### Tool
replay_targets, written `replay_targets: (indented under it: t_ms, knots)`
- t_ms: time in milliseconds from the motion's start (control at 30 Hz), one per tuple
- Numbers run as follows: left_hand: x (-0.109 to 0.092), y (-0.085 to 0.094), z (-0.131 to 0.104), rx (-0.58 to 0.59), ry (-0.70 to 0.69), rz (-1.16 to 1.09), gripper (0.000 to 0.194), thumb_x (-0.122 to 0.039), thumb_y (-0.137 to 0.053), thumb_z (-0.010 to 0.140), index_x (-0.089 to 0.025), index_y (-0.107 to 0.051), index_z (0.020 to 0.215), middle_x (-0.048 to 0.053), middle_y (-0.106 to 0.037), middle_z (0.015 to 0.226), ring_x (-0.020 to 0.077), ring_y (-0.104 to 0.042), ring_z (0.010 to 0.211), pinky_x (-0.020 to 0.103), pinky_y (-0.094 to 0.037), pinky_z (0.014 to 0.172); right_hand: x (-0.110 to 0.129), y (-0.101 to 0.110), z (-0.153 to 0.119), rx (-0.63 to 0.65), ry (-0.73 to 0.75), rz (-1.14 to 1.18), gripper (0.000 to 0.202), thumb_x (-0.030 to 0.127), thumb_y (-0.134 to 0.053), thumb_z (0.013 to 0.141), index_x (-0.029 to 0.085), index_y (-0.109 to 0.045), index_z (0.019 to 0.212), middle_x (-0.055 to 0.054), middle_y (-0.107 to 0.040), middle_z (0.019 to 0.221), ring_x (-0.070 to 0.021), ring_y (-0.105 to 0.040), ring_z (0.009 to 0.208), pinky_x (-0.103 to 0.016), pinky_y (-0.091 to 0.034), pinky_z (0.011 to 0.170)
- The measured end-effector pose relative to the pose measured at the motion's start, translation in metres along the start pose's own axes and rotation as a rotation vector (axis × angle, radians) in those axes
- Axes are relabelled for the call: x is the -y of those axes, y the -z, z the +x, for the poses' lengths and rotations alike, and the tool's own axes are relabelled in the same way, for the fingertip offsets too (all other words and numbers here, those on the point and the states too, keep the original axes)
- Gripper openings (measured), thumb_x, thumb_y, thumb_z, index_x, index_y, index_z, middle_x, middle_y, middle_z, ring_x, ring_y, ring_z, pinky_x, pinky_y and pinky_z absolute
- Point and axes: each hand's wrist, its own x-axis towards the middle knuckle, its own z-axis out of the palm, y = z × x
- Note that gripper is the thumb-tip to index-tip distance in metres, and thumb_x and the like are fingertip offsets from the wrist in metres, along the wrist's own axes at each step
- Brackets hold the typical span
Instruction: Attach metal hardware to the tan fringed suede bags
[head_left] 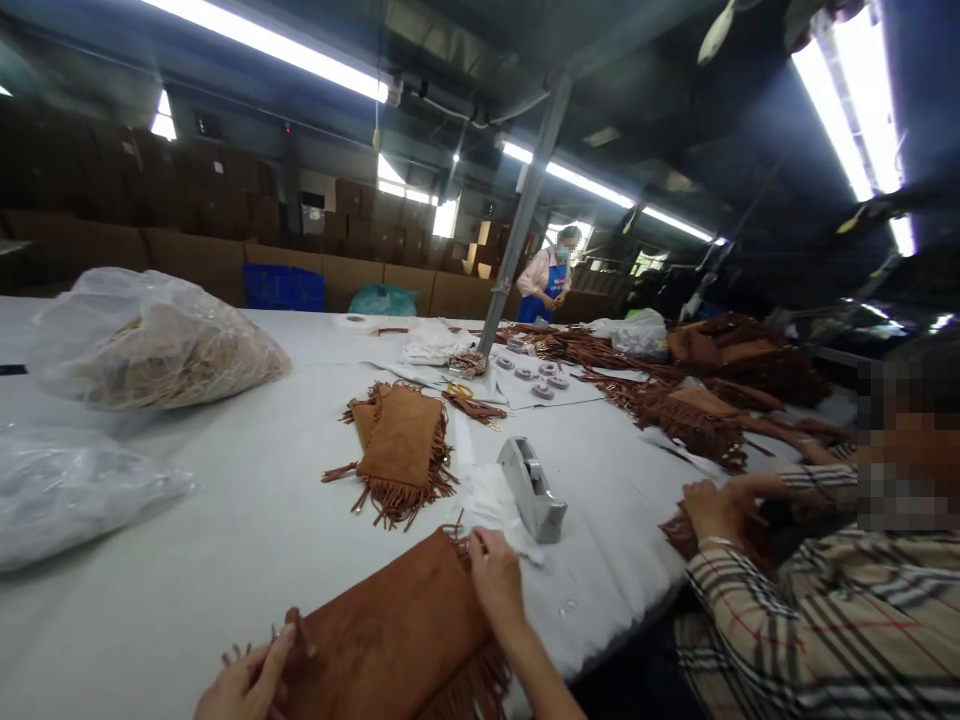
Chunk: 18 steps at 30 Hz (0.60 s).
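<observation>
At the bottom centre, left hand (247, 685) and right hand (495, 580) pinch opposite edges of the brown fringed pouch (390, 640), fingers closed, apparently straightening it; next, smoothing the fringe needs gentle strokes

left hand (247, 685) low, fingers curled; right hand (495, 580) reaches forward, palm down.

A long white counter (247, 520) carries a brown fringed bag (390, 640) at the near edge, a stack of bags (401, 440) mid-way, a grey tape dispenser (532, 490) beside it, two plastic sacks (150, 340) left, tape rolls (536, 375) farther back.
</observation>
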Motion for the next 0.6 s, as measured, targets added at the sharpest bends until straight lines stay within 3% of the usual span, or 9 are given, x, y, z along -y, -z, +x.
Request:
replay_targets:
  t_ms: [100,167,333,500,600]
  knots:
    - [0.009,-0.018,0.017,0.075,0.041,-0.072,0.074,-0.082,-0.048,0.056,-0.016,-0.059,0.088,0.000,-0.058,0.056,0.0190,-0.056,0.044,0.026,-0.038,0.037,-0.068,0.021,0.023,-0.041,-0.151,-0.156,0.022,0.023,-0.051,0.084,0.013,-0.066,0.095,-0.015,-0.064,0.086,-0.0271,-0.059,0.086,-0.033,-0.040,0.074]
    - [0.015,-0.024,0.024,0.120,0.046,-0.102,0.076,-0.082,-0.055,0.048,-0.016,-0.058,0.085,-0.001,-0.056,0.056,0.0170,-0.054,0.041,0.025,-0.035,0.034,-0.092,0.023,0.025,-0.008,-0.180,-0.211,0.017,0.022,-0.054,0.082,0.013,-0.068,0.087,-0.014,-0.064,0.081,-0.0270,-0.059,0.082,-0.033,-0.040,0.071]
    - [0.005,-0.020,0.007,0.065,-0.004,-0.236,0.063,-0.076,-0.060,0.054,-0.015,-0.056,0.070,0.001,-0.057,0.057,0.0133,-0.052,0.043,0.022,-0.035,0.038,-0.098,0.015,0.023,0.139,-0.139,-0.187,0.027,0.019,-0.044,0.084,0.015,-0.069,0.073,-0.012,-0.068,0.079,-0.0227,-0.062,0.078,-0.029,-0.040,0.069]
    - [-0.002,-0.015,-0.012,-0.134,0.110,-0.566,0.065,-0.075,-0.057,0.060,-0.013,-0.058,0.079,0.004,-0.059,0.060,0.0131,-0.054,0.047,0.023,-0.040,0.044,-0.115,0.020,0.040,0.308,-0.104,-0.092,0.043,0.052,-0.043,0.078,0.020,-0.071,0.070,-0.011,-0.071,0.071,-0.0293,-0.065,0.071,-0.033,-0.042,0.060]
    - [0.008,-0.015,-0.020,-0.226,0.108,-0.646,0.063,-0.072,-0.057,0.063,-0.013,-0.059,0.083,0.004,-0.060,0.063,0.0121,-0.053,0.048,0.022,-0.039,0.045,-0.118,0.034,0.046,0.225,-0.143,0.016,0.042,0.052,-0.047,0.069,0.020,-0.074,0.076,-0.012,-0.073,0.080,-0.0317,-0.066,0.078,-0.035,-0.046,0.066]
